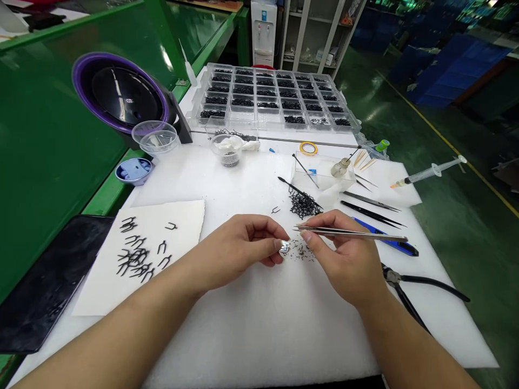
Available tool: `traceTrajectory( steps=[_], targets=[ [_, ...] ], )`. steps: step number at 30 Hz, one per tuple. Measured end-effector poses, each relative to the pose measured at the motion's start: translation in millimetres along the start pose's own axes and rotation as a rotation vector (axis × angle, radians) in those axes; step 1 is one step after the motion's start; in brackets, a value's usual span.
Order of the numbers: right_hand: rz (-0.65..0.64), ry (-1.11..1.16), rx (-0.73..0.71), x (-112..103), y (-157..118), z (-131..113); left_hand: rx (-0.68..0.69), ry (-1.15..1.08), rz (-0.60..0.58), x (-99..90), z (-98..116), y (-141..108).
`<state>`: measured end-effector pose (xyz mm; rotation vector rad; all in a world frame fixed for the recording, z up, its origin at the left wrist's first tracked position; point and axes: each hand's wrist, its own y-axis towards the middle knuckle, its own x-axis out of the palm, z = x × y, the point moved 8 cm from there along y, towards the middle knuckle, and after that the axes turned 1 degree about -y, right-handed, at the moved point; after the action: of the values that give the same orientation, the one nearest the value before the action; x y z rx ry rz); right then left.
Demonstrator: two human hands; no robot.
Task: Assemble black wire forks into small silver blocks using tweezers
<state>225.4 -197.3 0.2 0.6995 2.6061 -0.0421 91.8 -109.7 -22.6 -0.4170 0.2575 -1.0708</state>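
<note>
Head view: beyond a white foam sheet (251,346), a plastic compartment tray (227,123) of black wire forks (243,101) is set. Steel tweezers (348,233) are firmly grasped by the right hand (340,256), their tips steadied near a small silver piece (284,247), pinched by the left hand (239,251). No lettering can be read.

steel tweezers (348,233): held in right hand (340,254), almost level, tips point left | small silver piece (284,247): shiny, pinched in left hand (239,248) | tiny black bits (300,251): scattered just right of the piece, below the tips
</note>
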Motion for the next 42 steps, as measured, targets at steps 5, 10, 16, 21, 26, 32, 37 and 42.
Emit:
traceTrajectory(
  steps=[5,10,16,21,26,32,37,42],
  targets=[
    [-0.015,-0.024,0.001,0.4,-0.4,-0.7,-0.017,-0.045,-0.013,0.8,-2.3,1.3],
    [-0.019,-0.033,-0.013,0.7,-1.6,1.3,-0.029,-0.052,-0.014,0.9,-3.9,1.9],
    [-0.026,-0.056,-0.003,1.2,-0.5,1.5,-0.029,-0.046,-0.002,0.4,-4.2,1.4],
    [-0.002,-0.065,0.013,-3.2,1.3,0.5,-0.040,-0.049,0.000,0.3,-6.8,1.1],
    [0.031,-0.114,0.053,-7.9,3.4,6.0,-0.050,-0.075,-0.002,-1.1,-8.9,1.1],
    [-0.023,-0.253,0.107,-10.2,7.7,13.5,-0.041,-0.116,-0.002,-3.1,-8.6,2.8],
    [-0.061,-0.369,0.148,-11.3,9.2,13.7,-0.058,-0.098,0.017,-5.6,-6.9,1.9],
    [-0.060,-0.402,0.139,-10.7,9.5,11.4,-0.066,-0.084,0.001,-4.8,-6.8,0.4]
  ],
)
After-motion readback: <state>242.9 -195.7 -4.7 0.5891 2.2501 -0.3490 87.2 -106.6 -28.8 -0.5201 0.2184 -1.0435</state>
